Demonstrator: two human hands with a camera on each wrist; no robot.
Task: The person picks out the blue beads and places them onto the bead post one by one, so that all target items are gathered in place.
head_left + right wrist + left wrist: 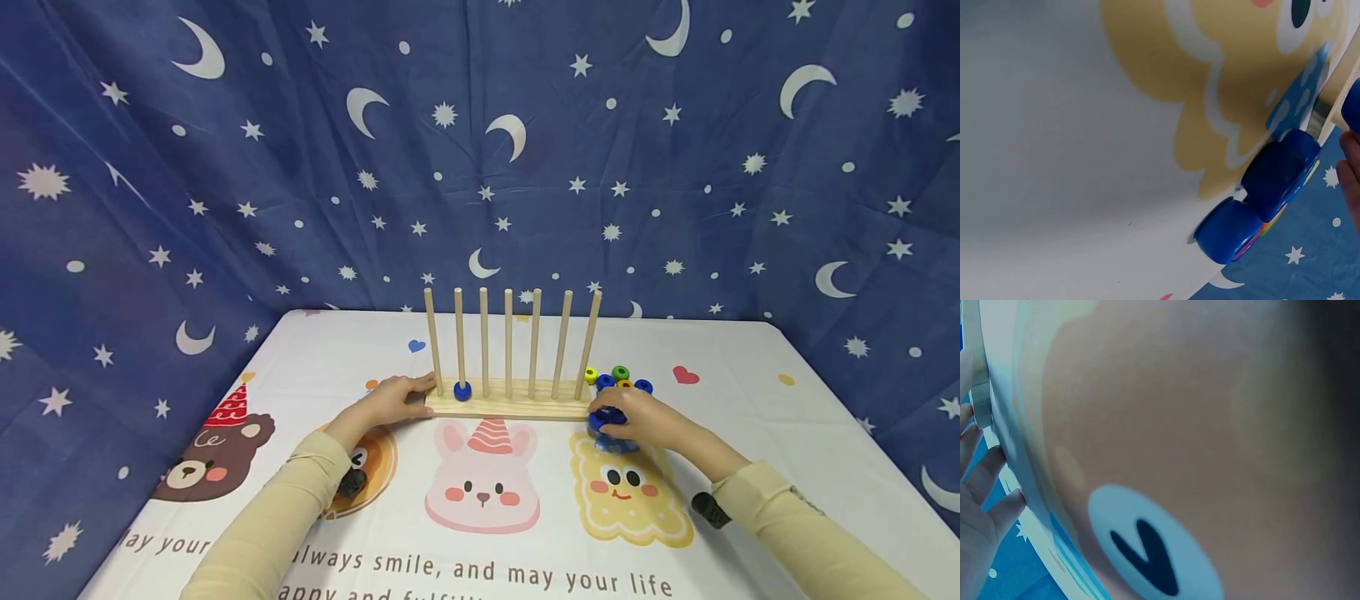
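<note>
A wooden rack (510,408) with several upright pegs stands on the table; one blue bead (462,391) sits low on its second peg from the left. At the rack's left end, my left hand (386,402) holds the base between fingers and thumb. In the left wrist view, the fingers (985,472) are spread beside the base's end. By the right end, my right hand (648,417) pinches a blue bead (1352,107), partly cut off in the right wrist view. More blue beads (1275,175) lie close by that hand.
Behind the right hand lie a green bead (620,372), a yellow bead (591,376) and an orange bead, partly hidden. A white cartoon-printed cloth (487,500) covers the table. A dark blue curtain (480,167) with moons and stars hangs behind.
</note>
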